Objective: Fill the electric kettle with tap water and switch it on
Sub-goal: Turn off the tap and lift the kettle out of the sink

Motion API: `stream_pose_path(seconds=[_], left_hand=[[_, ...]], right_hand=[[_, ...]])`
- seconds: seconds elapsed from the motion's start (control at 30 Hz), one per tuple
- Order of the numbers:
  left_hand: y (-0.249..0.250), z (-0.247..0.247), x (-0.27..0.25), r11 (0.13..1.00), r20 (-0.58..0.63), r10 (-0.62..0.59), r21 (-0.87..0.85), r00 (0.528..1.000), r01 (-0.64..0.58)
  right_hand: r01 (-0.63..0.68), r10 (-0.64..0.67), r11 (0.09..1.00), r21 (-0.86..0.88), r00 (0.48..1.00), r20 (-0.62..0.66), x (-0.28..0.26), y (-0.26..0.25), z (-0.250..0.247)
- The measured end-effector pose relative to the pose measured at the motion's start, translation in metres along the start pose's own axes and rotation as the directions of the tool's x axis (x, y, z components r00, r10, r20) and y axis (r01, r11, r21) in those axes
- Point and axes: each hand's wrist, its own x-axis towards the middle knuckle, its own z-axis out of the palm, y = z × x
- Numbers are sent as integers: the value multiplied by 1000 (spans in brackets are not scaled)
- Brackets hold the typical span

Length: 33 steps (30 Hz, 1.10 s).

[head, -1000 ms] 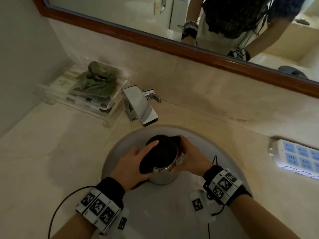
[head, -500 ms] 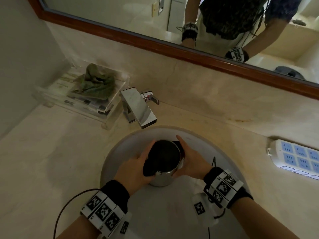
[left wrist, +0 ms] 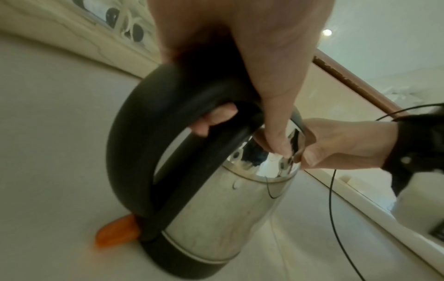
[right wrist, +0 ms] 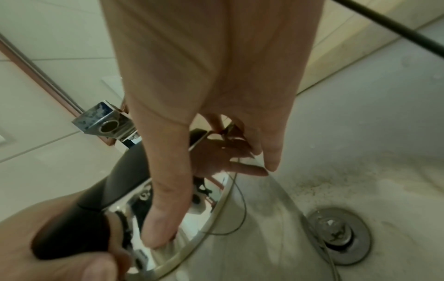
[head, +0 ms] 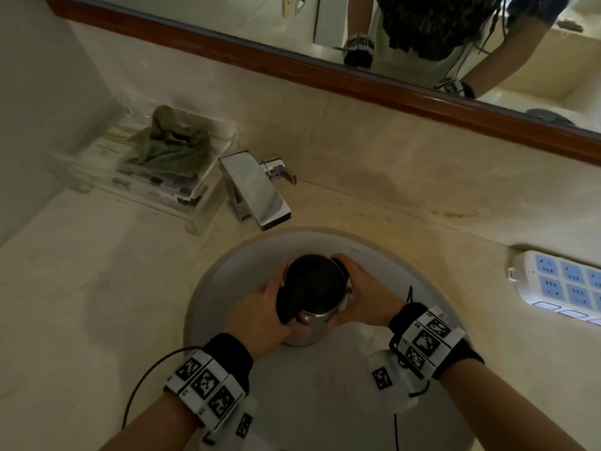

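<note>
Right hand (right wrist: 211, 106) cups the shiny steel kettle body (right wrist: 216, 237), thumb and fingers pressed on the metal. Left hand (right wrist: 60, 252) grips the black plastic handle (right wrist: 100, 205). Chrome square tap spout (right wrist: 105, 123) above; round metal drain (right wrist: 338, 235) in the white basin (right wrist: 372, 133).

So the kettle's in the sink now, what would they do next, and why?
Probably slide the kettle back under the tap: its open mouth sits nearer the person than the spout, no water runs, and both the left hand and right hand hold it.

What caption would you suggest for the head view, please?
Both hands, left hand and right hand, hold a steel electric kettle in the basin below the faucet.
</note>
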Motion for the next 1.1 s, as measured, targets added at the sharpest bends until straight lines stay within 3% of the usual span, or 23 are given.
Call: stream_pose_path(seconds=[0.4,0.67,0.9,1.1], left_hand=[[6,-1,-6,995,-80,48,-88,996,-55],[44,-13,-24,969,-38,158,-184,987,-162],[112,-32,-58,905,27,407,-150,913,-399],[188,-29,-99,805,136,592,-128,794,-579]], right_hand=[[9,7,993,115,989,-145,-13,7,9],[46,-23,997,67,953,-301,-72,-11,-19],[18,74,987,161,836,-544,-176,-36,-36],[-73,249,958,277,691,-678,-287,-42,-39]])
